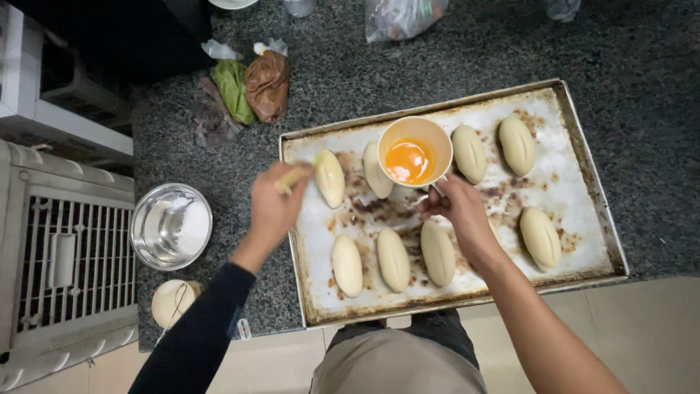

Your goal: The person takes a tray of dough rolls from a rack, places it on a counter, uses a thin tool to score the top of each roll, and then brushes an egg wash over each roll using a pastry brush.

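A worn metal baking tray (590,182) lies on a dark granite counter and carries several pale oval dough loaves. My left hand (273,204) grips a small brush (295,177) whose tip touches the upper-left loaf (329,177). My right hand (456,208) holds a cream cup of orange beaten egg (412,152) by its handle, just above the tray's middle. Three loaves (394,259) lie in a row in front of my hands; others sit to the right.
A steel bowl (171,225) and a small round tub (173,300) stand left of the tray. Crumpled green and brown plastic bags (251,86) lie behind it. A grey slatted crate (62,255) is at the far left, and the counter edge runs below the tray.
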